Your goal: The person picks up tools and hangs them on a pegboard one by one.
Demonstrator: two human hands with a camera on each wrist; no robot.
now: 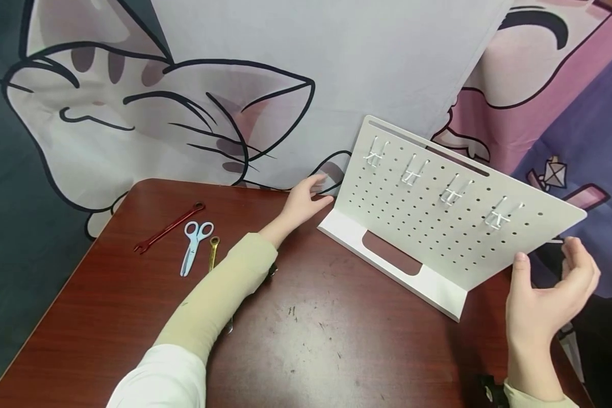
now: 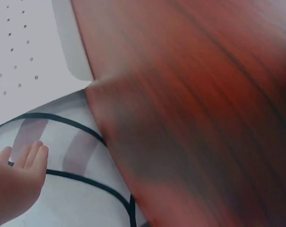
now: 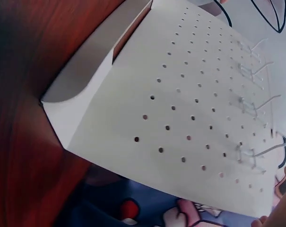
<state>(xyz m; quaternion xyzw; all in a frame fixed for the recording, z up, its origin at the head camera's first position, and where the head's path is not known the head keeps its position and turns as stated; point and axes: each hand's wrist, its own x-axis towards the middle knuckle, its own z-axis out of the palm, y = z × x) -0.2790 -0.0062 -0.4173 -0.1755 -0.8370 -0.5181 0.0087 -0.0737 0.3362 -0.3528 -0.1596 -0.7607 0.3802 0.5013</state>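
Note:
A white pegboard (image 1: 405, 207) stands on its flat base at the back right of the table. Four-sided in outline, it carries a row of clear hooks (image 1: 451, 195) along its upper part. Beside its left edge, my left hand (image 1: 301, 207) has thumb and fingers spread, holding nothing. In the left wrist view those fingers (image 2: 34, 156) are apart from the board. My right hand (image 1: 548, 300) is raised by the board's right edge, thumb apart from loosely bent fingers, nothing in it. The right wrist view shows only part of that hand (image 3: 283, 208) at the board's edge.
On the left of the table (image 1: 362, 351) lie a red wrench (image 1: 168, 228), light blue scissors (image 1: 192, 249) and a gold wrench (image 1: 213, 252). My left forearm partly covers more metal pieces. A cartoon-printed cloth (image 1: 367, 62) hangs behind the table.

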